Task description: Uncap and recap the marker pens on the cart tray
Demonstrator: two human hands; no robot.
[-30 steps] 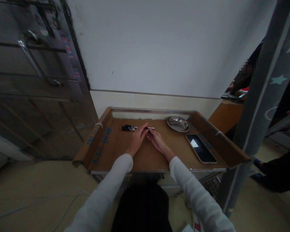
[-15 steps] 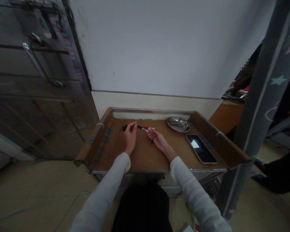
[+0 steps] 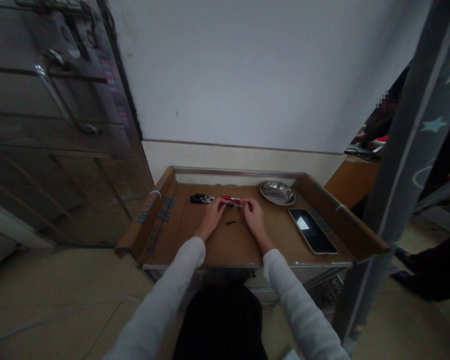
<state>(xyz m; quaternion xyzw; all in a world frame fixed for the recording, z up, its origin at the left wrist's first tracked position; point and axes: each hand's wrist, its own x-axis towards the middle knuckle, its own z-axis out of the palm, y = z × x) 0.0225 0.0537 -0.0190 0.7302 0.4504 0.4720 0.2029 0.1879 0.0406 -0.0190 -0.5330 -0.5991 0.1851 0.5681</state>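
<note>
A thin dark pen with a clear end (image 3: 233, 205) spans the gap between my hands over the cardboard. My left hand (image 3: 212, 216) pinches its dark end, and my right hand (image 3: 253, 216) has its fingers closed at the clear end. Just beyond the pen lie red pens (image 3: 230, 198), partly hidden by my fingers. Several black pens (image 3: 200, 198) lie to the left of my left hand. A small black piece, perhaps a cap (image 3: 231, 222), rests on the cardboard between my wrists.
A round metal dish (image 3: 277, 193) sits at the back right of the cardboard-lined table (image 3: 225, 250). A phone (image 3: 312, 231) lies at its right side. Cardboard flaps rise at both sides. A grey post (image 3: 393, 165) stands at the right, with a person's legs beyond.
My left hand has moved right and nearer, uncovering the black pens. My right hand's fingers have closed on the pen's clear end. The small black piece now lies in full view.
</note>
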